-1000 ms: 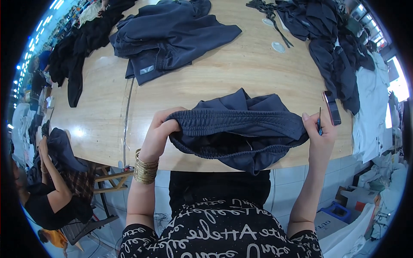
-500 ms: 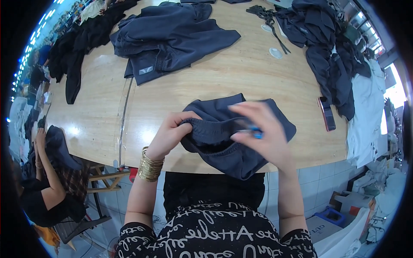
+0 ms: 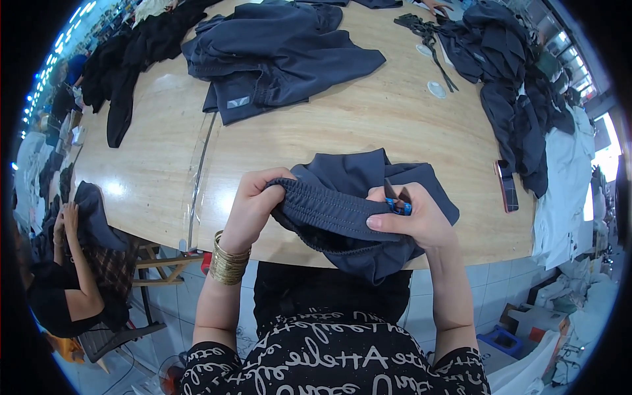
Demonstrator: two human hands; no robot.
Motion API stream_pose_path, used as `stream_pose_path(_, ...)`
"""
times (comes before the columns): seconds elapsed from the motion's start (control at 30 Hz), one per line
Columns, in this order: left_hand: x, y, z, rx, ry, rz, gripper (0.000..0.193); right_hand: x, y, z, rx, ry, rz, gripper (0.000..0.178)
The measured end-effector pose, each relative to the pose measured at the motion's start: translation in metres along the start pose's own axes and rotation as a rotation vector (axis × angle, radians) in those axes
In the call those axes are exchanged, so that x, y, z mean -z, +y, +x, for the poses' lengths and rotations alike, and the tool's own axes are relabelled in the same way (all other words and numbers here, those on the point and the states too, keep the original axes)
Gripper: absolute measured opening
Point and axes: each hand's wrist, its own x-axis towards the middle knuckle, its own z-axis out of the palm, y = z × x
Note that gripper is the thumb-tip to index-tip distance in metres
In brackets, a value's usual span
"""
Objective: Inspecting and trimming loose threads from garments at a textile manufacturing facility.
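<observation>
Head view. A second ago both hands stretched the waistband wide apart; now the right hand (image 3: 421, 220) has come in close to the left hand (image 3: 253, 207), bringing small blue-handled thread snips (image 3: 397, 203) onto the cloth, which suggests that trimming or inspection of the seam is under way. The navy shorts (image 3: 355, 210) lie bunched at the near edge of the wooden table (image 3: 342, 131). Left fingers (image 3: 276, 181) are closed, pinching the elastic waistband (image 3: 329, 210) at its left end; right fingers are closed around snips and waistband together. More dark garments (image 3: 276, 49) lie farther back.
</observation>
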Motion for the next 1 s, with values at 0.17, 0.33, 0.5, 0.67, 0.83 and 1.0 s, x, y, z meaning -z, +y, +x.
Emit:
stream_pose_path(0.17, 0.003, 0.010, -0.002, -0.018, 0.018, 0.019, 0.021, -0.004, -0.009, -0.009, 0.012, 0.117, -0.057, 0.020)
stream_pose_path(0.33, 0.005, 0.012, -0.003, -0.024, 0.039, 0.042, 0.021, -0.004, -0.010, -0.015, 0.026, 0.157, -0.048, 0.021)
stream_pose_path(0.5, 0.007, 0.016, -0.002, -0.036, 0.041, 0.075, 0.021, -0.004, -0.013, -0.018, 0.019, 0.174, -0.081, 0.022)
stream_pose_path(0.67, 0.008, 0.016, -0.002, -0.053, 0.030, 0.094, 0.020, -0.004, -0.013, -0.020, 0.002, 0.209, -0.030, 0.028)
stream_pose_path(0.83, 0.005, 0.017, -0.001, -0.029, 0.044, 0.138, 0.019, 0.004, -0.005, -0.029, 0.017, 0.371, 0.239, 0.031)
stream_pose_path(1.0, 0.004, 0.021, -0.006, 0.003, 0.012, 0.114, 0.019, 0.011, 0.000, -0.035, 0.017, 0.363, 0.391, 0.027)
